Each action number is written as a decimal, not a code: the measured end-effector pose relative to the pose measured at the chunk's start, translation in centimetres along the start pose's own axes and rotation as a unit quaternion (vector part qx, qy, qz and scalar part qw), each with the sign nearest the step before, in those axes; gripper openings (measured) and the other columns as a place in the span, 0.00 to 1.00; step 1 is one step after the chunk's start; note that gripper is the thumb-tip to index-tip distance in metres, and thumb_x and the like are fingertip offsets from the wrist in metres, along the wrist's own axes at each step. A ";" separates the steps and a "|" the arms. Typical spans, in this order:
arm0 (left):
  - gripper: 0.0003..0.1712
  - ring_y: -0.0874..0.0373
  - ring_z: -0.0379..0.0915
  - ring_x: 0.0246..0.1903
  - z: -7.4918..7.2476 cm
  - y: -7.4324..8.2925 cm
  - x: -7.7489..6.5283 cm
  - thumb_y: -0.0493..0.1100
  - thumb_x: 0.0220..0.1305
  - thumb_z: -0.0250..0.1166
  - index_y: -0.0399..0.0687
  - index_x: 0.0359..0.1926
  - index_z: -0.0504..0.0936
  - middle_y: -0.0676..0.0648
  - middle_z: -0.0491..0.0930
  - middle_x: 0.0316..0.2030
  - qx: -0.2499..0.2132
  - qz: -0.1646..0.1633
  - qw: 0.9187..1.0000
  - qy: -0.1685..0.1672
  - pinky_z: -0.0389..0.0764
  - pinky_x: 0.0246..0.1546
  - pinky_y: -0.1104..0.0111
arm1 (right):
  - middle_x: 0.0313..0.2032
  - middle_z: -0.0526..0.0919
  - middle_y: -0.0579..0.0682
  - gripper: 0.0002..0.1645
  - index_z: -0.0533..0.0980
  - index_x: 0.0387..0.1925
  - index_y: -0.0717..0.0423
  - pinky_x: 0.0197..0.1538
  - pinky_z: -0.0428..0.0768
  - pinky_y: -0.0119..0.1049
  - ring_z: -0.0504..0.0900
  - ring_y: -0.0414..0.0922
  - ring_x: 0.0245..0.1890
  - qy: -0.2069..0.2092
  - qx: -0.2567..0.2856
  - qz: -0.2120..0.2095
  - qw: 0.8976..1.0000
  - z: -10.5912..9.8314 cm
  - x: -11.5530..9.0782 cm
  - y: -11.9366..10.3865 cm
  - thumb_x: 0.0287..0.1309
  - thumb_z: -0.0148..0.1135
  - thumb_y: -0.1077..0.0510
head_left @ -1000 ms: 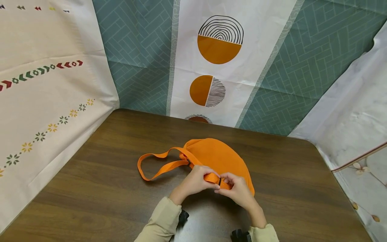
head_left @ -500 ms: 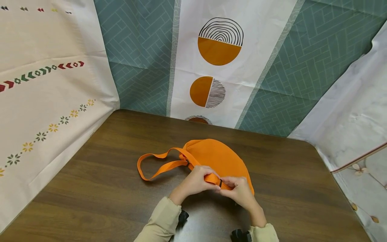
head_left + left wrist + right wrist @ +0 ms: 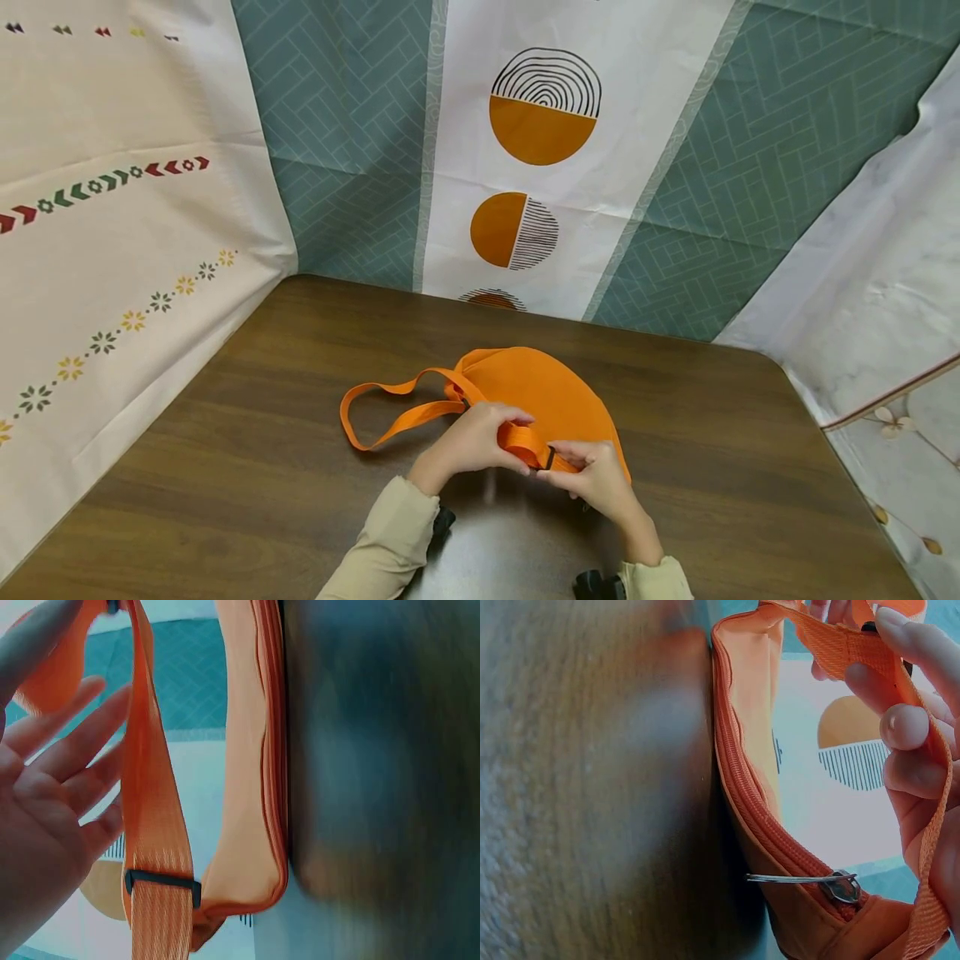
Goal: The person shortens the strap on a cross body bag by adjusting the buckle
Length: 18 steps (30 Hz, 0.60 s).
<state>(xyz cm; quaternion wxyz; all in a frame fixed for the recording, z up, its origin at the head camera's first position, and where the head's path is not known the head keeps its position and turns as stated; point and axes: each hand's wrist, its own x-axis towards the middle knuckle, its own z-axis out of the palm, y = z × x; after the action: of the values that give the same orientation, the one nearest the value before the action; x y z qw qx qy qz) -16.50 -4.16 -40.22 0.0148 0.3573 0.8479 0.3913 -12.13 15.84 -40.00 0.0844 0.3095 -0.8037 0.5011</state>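
An orange half-round bag (image 3: 543, 387) lies on the table with its strap toward me. My right hand (image 3: 600, 477) pinches the strap beside a small black slider (image 3: 551, 457). My left hand (image 3: 471, 437) is around a raised loop of strap (image 3: 522, 442), its thumb above and fingers below. In the left wrist view its fingers are spread and fairly straight, and the loop hangs between thumb and fingers without a visible grip. Another black slider (image 3: 163, 883) sits lower on the strap. The right wrist view shows the bag's zipper (image 3: 742, 769) and metal pull (image 3: 840, 887).
A long strap loop (image 3: 356, 417) lies on the brown wooden table (image 3: 247, 467) left of the bag. Patterned cloths (image 3: 352, 150) hang behind the table and at both sides.
My left hand has loosened and shifted slightly left, and the strap loop beside it has grown wider. The slider at my right fingertips has moved slightly right. The bag stays in place.
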 end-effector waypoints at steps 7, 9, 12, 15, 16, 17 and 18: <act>0.32 0.59 0.70 0.39 -0.5 -0.6 0.2 0.52 0.36 0.75 0.43 0.44 0.80 0.51 0.78 0.39 0.060 0.001 0.998 -0.013 0.68 0.46 0.69 | 0.21 0.80 0.59 0.15 0.77 0.34 0.74 0.09 0.66 0.27 0.65 0.40 0.04 0.002 0.040 0.013 0.999 -0.2 -0.2 0.6 0.37 0.67 0.75; 0.28 0.60 0.69 0.38 -0.5 -0.6 0.2 0.52 0.37 0.75 0.44 0.42 0.81 0.52 0.79 0.37 0.076 0.000 0.997 -0.012 0.67 0.44 0.69 | 0.20 0.80 0.60 0.14 0.76 0.34 0.74 0.09 0.66 0.27 0.64 0.41 0.04 -0.002 0.055 0.013 0.998 -0.2 -0.3 0.7 0.38 0.66 0.76; 0.22 0.60 0.68 0.36 -0.7 -0.5 0.3 0.51 0.41 0.73 0.45 0.38 0.81 0.53 0.78 0.35 0.085 0.001 0.996 -0.007 0.67 0.42 0.69 | 0.20 0.79 0.61 0.14 0.76 0.34 0.76 0.08 0.66 0.27 0.63 0.42 0.04 -0.001 0.080 0.015 0.997 -0.3 -0.3 0.9 0.39 0.64 0.77; 0.16 0.60 0.66 0.33 -0.8 -0.4 0.4 0.47 0.44 0.72 0.46 0.34 0.81 0.54 0.77 0.31 0.073 0.004 0.997 0.004 0.67 0.38 0.70 | 0.19 0.78 0.62 0.14 0.75 0.34 0.76 0.09 0.66 0.28 0.63 0.42 0.05 0.005 0.091 0.016 0.996 -0.4 -0.4 1.1 0.39 0.64 0.78; 0.14 0.60 0.66 0.32 -0.9 -0.4 0.4 0.46 0.45 0.72 0.47 0.32 0.80 0.55 0.76 0.30 0.069 0.005 0.998 0.008 0.67 0.37 0.70 | 0.18 0.78 0.61 0.13 0.75 0.33 0.76 0.09 0.66 0.28 0.63 0.42 0.05 0.006 0.093 0.015 0.996 -0.4 -0.4 1.1 0.39 0.64 0.78; 0.12 0.61 0.65 0.30 -0.9 -0.4 0.5 0.45 0.45 0.72 0.47 0.30 0.79 0.55 0.75 0.28 0.065 0.008 0.998 0.012 0.68 0.35 0.71 | 0.17 0.77 0.60 0.13 0.75 0.33 0.76 0.09 0.66 0.28 0.63 0.42 0.05 0.007 0.093 0.013 0.996 -0.4 -0.4 1.2 0.39 0.63 0.78; 0.10 0.61 0.64 0.29 -1.0 -0.4 0.5 0.44 0.46 0.71 0.48 0.28 0.79 0.56 0.75 0.26 0.065 0.008 0.998 0.017 0.67 0.36 0.71 | 0.17 0.77 0.60 0.13 0.75 0.33 0.76 0.09 0.66 0.28 0.63 0.42 0.05 0.007 0.095 0.008 0.995 -0.5 -0.4 1.2 0.39 0.63 0.78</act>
<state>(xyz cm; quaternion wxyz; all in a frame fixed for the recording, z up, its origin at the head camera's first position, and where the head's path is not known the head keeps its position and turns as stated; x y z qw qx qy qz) -17.38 -4.67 -39.68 -0.0264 0.3578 0.8687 0.3416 -12.64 16.77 -40.87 0.0560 0.3061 -0.7543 0.5781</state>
